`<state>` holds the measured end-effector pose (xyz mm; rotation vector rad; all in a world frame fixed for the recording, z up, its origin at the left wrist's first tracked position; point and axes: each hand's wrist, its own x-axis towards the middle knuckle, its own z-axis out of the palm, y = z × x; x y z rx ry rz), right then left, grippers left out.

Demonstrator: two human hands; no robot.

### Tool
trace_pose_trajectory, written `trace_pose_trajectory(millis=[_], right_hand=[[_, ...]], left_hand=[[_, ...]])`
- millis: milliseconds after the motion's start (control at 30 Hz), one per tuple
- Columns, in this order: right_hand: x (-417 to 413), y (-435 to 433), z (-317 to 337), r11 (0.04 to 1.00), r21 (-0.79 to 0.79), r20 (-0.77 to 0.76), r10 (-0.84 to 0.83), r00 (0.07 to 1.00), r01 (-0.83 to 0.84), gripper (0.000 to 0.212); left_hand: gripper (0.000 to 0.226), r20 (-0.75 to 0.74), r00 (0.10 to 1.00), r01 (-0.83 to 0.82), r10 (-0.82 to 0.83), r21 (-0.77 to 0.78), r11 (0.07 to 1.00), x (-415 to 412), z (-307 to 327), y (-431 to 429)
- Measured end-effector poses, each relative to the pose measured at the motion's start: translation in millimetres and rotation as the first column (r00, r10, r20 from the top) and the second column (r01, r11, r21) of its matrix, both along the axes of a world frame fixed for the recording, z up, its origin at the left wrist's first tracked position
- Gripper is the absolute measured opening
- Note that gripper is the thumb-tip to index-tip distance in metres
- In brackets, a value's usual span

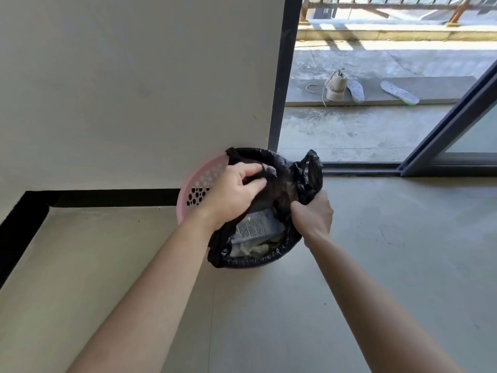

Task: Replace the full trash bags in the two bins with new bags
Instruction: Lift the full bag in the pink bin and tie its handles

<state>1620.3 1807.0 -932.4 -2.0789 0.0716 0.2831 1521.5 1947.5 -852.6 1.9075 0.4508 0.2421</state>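
Both hands are clamped on the soft, crinkly bag [279,184] in the bin [199,184]: left hand [236,192] pinching its far rim, right hand [313,214] gripping a bunched handle. It looks light; gather the rim.

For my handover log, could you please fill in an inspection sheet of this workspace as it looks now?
Surface: smooth grey floor.
Job's things: pink perforated bin against the wall, its black trash bag pulled off the far-left rim; printed packet and crumpled waste inside. Second bin not in view.
Clutter: shoe and two insoles outside on the balcony.
Grippers: left hand grips the bag's edge in its fingers; right hand grips a gathered bag handle.
Cables: nothing seen.
Surroundings: white wall, sliding glass door, balcony railing.
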Motion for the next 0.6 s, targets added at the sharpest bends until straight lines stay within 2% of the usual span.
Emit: trace_pose_trajectory(millis=[100, 133, 200, 267, 333, 400, 433, 533, 567, 600], right_hand=[[20.8, -8.3, 9.7, 0.995, -0.044, -0.026, 0.086, 0.996, -0.087, 0.056], [27.8, -10.6, 16.7, 0.994, -0.056, -0.007, 0.093, 0.996, -0.093, 0.059], [41.4, -16.9, 36.1, 0.998, -0.036, 0.116, 0.051, 0.992, -0.047, 0.051], [52.5, -25.1, 58.1, 1.0, -0.011, 0.262, -0.025, 0.965, 0.029, 0.04], [59.4, -31.2, 69.2, 0.993, 0.053, 0.322, -0.115, 0.94, 0.104, 0.032], [60.0, -32.1, 71.6, 0.988, 0.094, 0.324, -0.144, 0.935, 0.12, 0.028], [58.5, -30.7, 71.3, 0.997, 0.059, 0.327, -0.074, 0.942, 0.058, 0.028], [46.8, -24.7, 67.6, 0.959, -0.133, 0.317, 0.28, 0.906, -0.249, 0.028], [43.4, -22.2, 67.4, 0.958, -0.114, 0.347, 0.287, 0.893, -0.264, 0.026], [40.8, -20.1, 69.5, 0.97, -0.021, 0.387, 0.23, 0.893, -0.241, 0.024]], left_hand=[[0.012, 0.153, 0.95, -0.291, 0.271, 0.125, 0.949, -6.2, 16.7, 33.4], [0.014, 0.187, 0.916, -0.385, 0.355, 0.157, 0.91, -10.2, 21.8, 43.8], [0.018, 0.224, 0.845, -0.523, 0.485, 0.157, 0.838, -19.3, 29.5, 56.8], [0.013, 0.241, 0.755, -0.639, 0.61, 0.062, 0.766, -24.8, 30.8, 68.1], [0.024, 0.191, 0.669, -0.703, 0.718, -0.152, 0.695, -28.2, 32.0, 75.2], [0.036, 0.181, 0.701, -0.586, 0.689, -0.405, 0.702, -25.1, 34.5, 73.0], [0.035, 0.211, 0.749, -0.484, 0.628, -0.471, 0.737, -21.0, 35.8, 65.6], [0.027, 0.325, 0.858, -0.163, 0.396, -0.56, 0.812, -8.2, 39.7, 31.1], [0.027, 0.355, 0.865, -0.113, 0.354, -0.551, 0.827, -5.9, 40.0, 23.3], [0.027, 0.385, 0.858, -0.09, 0.339, -0.537, 0.839, -4.7, 41.0, 18.2]])
